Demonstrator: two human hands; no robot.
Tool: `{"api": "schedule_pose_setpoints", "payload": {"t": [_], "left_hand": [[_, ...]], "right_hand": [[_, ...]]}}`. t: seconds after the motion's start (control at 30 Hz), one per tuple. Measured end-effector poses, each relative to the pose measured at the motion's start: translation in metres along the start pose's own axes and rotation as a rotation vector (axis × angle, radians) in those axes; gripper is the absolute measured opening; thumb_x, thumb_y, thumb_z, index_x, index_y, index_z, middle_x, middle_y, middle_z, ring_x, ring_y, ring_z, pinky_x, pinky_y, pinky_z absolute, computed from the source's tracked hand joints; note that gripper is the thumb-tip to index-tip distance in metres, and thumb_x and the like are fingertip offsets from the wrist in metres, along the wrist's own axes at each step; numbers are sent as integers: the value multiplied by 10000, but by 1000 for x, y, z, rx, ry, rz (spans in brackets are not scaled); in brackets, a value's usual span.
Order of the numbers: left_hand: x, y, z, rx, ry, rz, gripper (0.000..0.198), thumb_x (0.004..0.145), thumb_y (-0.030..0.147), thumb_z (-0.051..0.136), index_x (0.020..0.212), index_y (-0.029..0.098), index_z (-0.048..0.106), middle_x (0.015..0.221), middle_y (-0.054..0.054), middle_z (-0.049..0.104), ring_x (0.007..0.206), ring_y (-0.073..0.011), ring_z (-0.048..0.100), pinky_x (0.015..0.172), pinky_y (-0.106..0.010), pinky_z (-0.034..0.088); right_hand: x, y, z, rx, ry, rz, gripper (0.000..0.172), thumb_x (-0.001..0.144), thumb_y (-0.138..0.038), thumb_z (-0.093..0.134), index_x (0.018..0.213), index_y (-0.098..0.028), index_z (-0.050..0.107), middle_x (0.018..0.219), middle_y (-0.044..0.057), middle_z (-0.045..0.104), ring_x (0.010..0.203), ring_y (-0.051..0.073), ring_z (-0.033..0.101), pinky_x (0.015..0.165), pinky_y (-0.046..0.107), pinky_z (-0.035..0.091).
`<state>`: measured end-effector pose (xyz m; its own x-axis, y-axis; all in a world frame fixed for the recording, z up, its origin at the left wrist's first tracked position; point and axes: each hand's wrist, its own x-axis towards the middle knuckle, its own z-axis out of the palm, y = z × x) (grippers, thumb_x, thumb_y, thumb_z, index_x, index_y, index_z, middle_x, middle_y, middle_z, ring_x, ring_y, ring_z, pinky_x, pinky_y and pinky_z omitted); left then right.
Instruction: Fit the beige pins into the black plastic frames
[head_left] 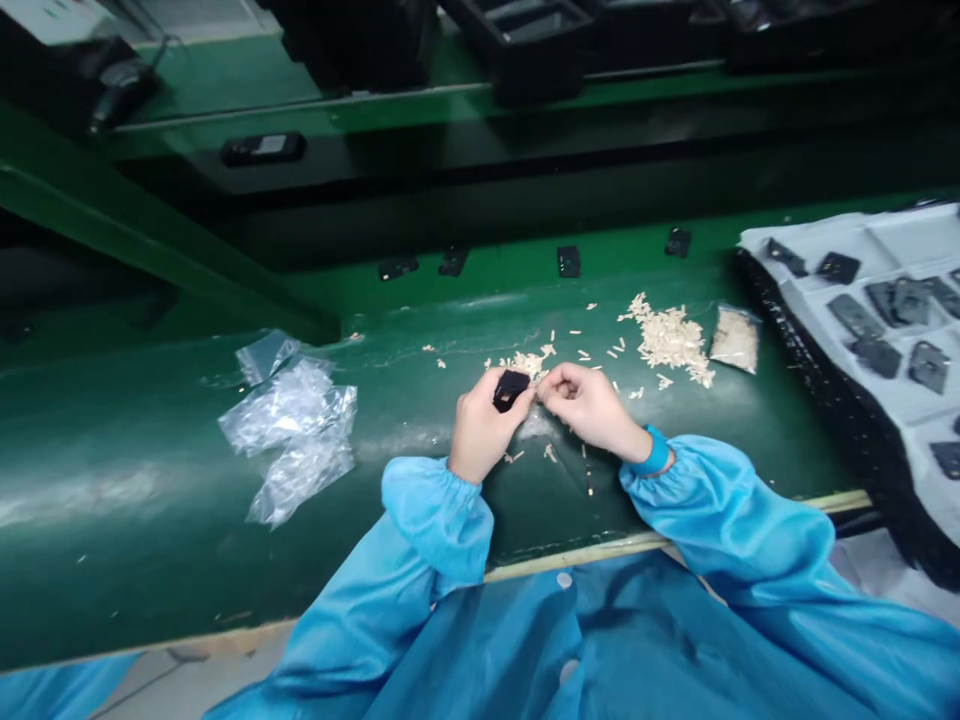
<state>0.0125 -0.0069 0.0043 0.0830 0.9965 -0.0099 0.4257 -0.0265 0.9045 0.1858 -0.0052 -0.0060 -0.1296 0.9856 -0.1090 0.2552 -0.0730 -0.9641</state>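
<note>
My left hand (pixel 482 430) is closed around a small black plastic part (pixel 511 389), held just above the green belt (pixel 150 480). My right hand (pixel 589 405) is pinched right beside that part, fingertips touching it; what it pinches is too small to make out. Small cream-coloured pins (pixel 670 340) lie scattered and heaped on the belt just beyond both hands. Both arms wear blue sleeves.
Crumpled clear plastic bags (pixel 292 425) lie to the left. A small clear bag of pins (pixel 735 340) sits right of the heap. A white tray (pixel 900 400) with several black parts stands at the right. More black parts (pixel 568 261) lie along the far belt edge.
</note>
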Motion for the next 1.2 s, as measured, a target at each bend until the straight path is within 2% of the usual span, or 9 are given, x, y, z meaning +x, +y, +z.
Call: {"api": "schedule_pose_setpoints", "payload": {"t": [0.1, 0.33, 0.53, 0.67, 0.77, 0.9, 0.97, 1.07, 1.2], "left_hand": [[-1, -1, -2, 72, 10, 39, 213, 859, 352, 697, 1031, 227, 693, 966, -14, 766, 905, -189, 724, 843, -286, 538], [2, -6, -5, 123, 11, -8, 219, 836, 376, 704, 1007, 240, 707, 935, 3, 771, 876, -196, 725, 814, -288, 544], [6, -9, -8, 74, -11, -16, 244, 840, 397, 695, 1012, 225, 705, 893, -5, 757, 747, -174, 695, 732, -274, 551], [9, -12, -12, 47, 79, -46, 262, 872, 416, 661, 1034, 215, 705, 846, -11, 753, 664, -155, 669, 663, -258, 532], [9, -11, -13, 92, 55, -11, 221, 891, 401, 638, 971, 214, 725, 848, -15, 756, 731, -164, 689, 729, -267, 534], [9, -7, -9, 59, 14, 38, 232, 793, 240, 725, 1022, 211, 708, 975, -29, 753, 910, -177, 700, 855, -283, 537], [9, -4, -7, -88, -34, -51, 263, 815, 292, 725, 1055, 193, 687, 895, -23, 731, 731, -141, 678, 708, -256, 547], [7, 1, -5, -271, -133, -172, 331, 843, 384, 712, 1099, 178, 672, 808, -8, 691, 529, -94, 585, 489, -212, 471], [5, 4, -5, -328, -141, -181, 335, 783, 329, 771, 1066, 174, 680, 850, -9, 697, 538, -75, 561, 481, -194, 465]], "right_hand": [[-1, -1, 2, -114, 47, -52, 49, 794, -213, 634, 762, -189, 662, 666, -11, 627, 581, 121, 523, 566, 248, 417], [-3, -10, 4, -278, 58, -188, 96, 802, -153, 620, 713, -187, 613, 732, -5, 600, 620, 116, 522, 613, 254, 415], [1, -7, -1, -143, 11, -108, 78, 710, -108, 627, 714, -184, 643, 687, -23, 607, 590, 106, 512, 574, 234, 407], [6, -5, -8, -73, 33, -29, 75, 740, -151, 605, 769, -174, 670, 616, -38, 600, 544, 102, 510, 531, 221, 404], [5, -6, -11, -24, 27, 10, 72, 741, -189, 626, 788, -171, 676, 642, -23, 625, 568, 111, 520, 550, 233, 416], [4, -6, -13, -22, 19, 11, 76, 738, -226, 645, 781, -174, 678, 680, 4, 662, 581, 129, 545, 552, 256, 426], [3, -6, -14, -37, 3, 16, 80, 746, -238, 649, 785, -173, 675, 668, 3, 651, 575, 133, 542, 545, 261, 421], [1, -6, -14, -116, -20, -16, 71, 766, -246, 655, 777, -178, 671, 608, -16, 598, 546, 128, 507, 525, 261, 396], [-1, -7, -13, -225, -24, -114, 56, 786, -229, 653, 758, -183, 670, 626, -12, 607, 545, 126, 501, 530, 267, 398]]}}
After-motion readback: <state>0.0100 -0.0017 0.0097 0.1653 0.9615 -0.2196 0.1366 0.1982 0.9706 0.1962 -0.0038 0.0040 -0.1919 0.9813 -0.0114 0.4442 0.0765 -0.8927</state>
